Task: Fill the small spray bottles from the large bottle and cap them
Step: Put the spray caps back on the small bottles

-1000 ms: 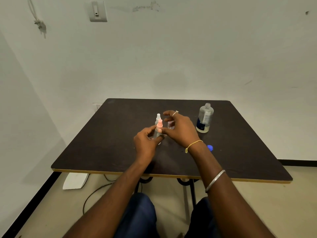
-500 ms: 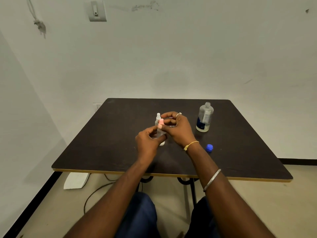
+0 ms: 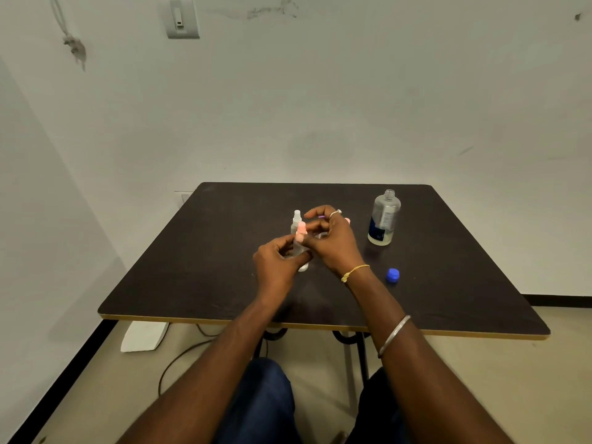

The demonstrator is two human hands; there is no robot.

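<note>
My left hand (image 3: 279, 262) grips the clear body of a small spray bottle (image 3: 301, 251) standing at the table's middle. Its pink spray head (image 3: 301, 231) is pinched by the fingertips of my right hand (image 3: 333, 238). Just behind it stands a second small spray bottle with a white head (image 3: 296, 219). A bit of pink (image 3: 347, 221) peeks out behind my right hand's knuckles; what it is stays hidden. The large clear bottle (image 3: 383, 218) with a dark label stands uncapped to the right, with little liquid at its bottom. Its blue cap (image 3: 392, 275) lies nearer me.
The dark square table (image 3: 198, 277) stands against a white wall. Below its left front edge a white object (image 3: 144, 336) and a cable (image 3: 179, 357) lie on the floor. My knees in blue trousers are under the table's front edge.
My right hand has drawn in from open fingers beside the bottle to pinching the pink spray head. My left hand stays on the bottle's body.
</note>
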